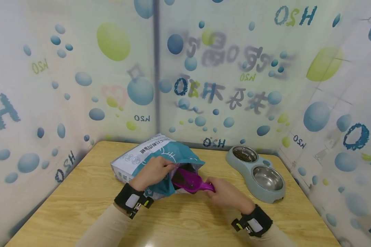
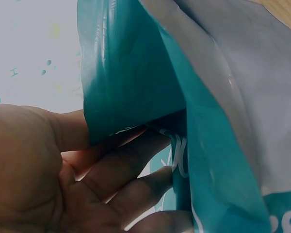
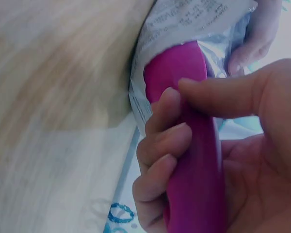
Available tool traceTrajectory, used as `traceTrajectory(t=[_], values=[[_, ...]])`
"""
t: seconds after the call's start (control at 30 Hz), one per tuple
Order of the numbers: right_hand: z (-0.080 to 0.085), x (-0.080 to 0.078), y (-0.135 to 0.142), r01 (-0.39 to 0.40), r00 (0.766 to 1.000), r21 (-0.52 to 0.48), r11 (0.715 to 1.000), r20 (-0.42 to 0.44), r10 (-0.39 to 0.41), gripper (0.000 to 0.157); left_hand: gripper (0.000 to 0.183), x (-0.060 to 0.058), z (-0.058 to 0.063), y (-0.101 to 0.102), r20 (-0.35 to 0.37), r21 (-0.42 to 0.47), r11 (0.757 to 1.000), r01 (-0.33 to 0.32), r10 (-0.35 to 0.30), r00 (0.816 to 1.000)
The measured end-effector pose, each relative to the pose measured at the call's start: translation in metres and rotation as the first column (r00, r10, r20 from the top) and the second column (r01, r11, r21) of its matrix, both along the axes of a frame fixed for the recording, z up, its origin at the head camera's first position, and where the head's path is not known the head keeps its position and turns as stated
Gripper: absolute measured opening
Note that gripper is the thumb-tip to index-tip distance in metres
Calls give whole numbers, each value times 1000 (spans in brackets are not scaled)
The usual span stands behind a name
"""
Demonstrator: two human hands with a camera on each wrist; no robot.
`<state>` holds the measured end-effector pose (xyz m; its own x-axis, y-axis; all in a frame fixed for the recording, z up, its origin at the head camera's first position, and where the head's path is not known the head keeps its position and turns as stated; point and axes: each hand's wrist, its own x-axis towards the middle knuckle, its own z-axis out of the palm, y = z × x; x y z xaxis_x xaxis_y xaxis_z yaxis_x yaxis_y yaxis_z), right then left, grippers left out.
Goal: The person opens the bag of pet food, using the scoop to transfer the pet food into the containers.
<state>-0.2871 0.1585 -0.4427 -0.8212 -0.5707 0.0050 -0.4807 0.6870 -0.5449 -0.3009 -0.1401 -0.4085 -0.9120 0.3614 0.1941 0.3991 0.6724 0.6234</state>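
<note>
Enclosure: white sheeting (image 1: 201,115) printed with blue and green bubbles and "H2O" lettering stands behind and at both sides of the work area. Surface: a wood-grain table (image 1: 185,226). Main item: a teal-and-white pet food bag (image 1: 156,147), lying on the table with its mouth toward the right. Beside it, apart, stands a pale blue double pet bowl (image 1: 248,170); its far steel basin contains brown kibble (image 1: 243,156).

The left hand (image 1: 151,174) pinches the edge of the bag mouth between thumb and fingers. The right hand (image 1: 225,195) grips the handle of a purple scoop (image 1: 191,180), whose blade sits partly inside the mouth (its load cannot be confirmed).

Step in hand, as judged: scooping at the bag. The next move appears to call for a spread mouth and a level blade.
</note>
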Motion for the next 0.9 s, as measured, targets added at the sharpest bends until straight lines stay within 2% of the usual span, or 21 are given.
traceTrajectory(t=[0.57,0.9], values=[[13,-11,29,-138,989,11,990,-56,138,5,44,2,1,2,-9,-8,1000,0,0,1000],[10,-18,38,-112,992,-42,993,-68,109,13,40,1,0,2,5,-1,1000,-10,10,1000]])
